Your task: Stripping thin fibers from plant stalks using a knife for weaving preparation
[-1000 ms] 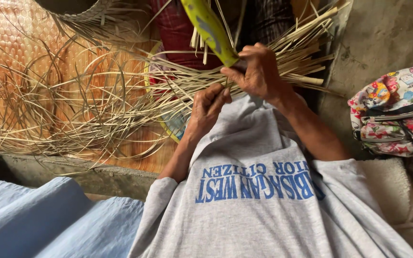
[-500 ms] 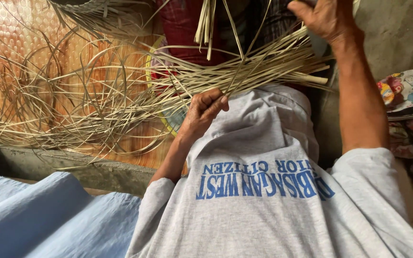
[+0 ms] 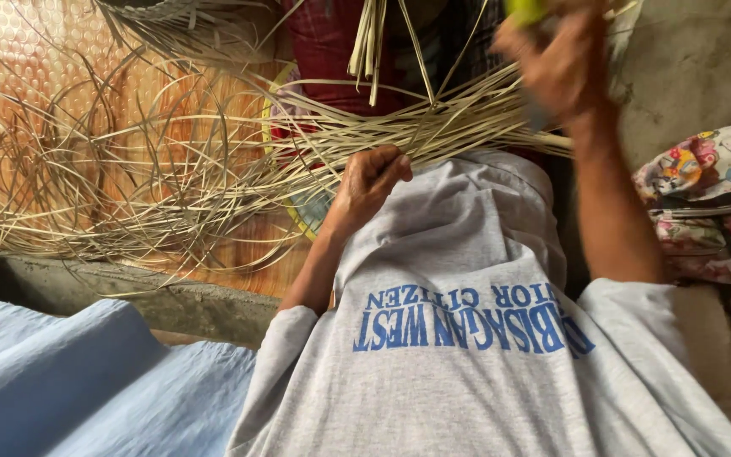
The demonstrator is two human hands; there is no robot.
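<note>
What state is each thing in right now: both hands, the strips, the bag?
Left hand: closed in a grip on the bundle of strips.
Right hand: raised, blurred, holding a yellow-green object, mostly cut off by the frame edge.
Pale strips: gathered at the left hand, loose ends fanned out and tangled to the left.
Hanging strips: dangling from above.
Floral bag: lying at the right; open or zipped, cannot tell.

Floor (image 3: pixel 86 76): orange-brown sheet with a pattern of small raised dots, upper left, daylit. Concrete ledge (image 3: pixel 128 296): grey, rough, running along the sheet's lower edge. Wall (image 3: pixel 704 68): grey bare cement, upper right. Blue cloth (image 3: pixel 69 381): pale, smooth, lower left corner. Floral bag (image 3: pixel 712 178): multicoloured print, at the right edge by the wall.
</note>
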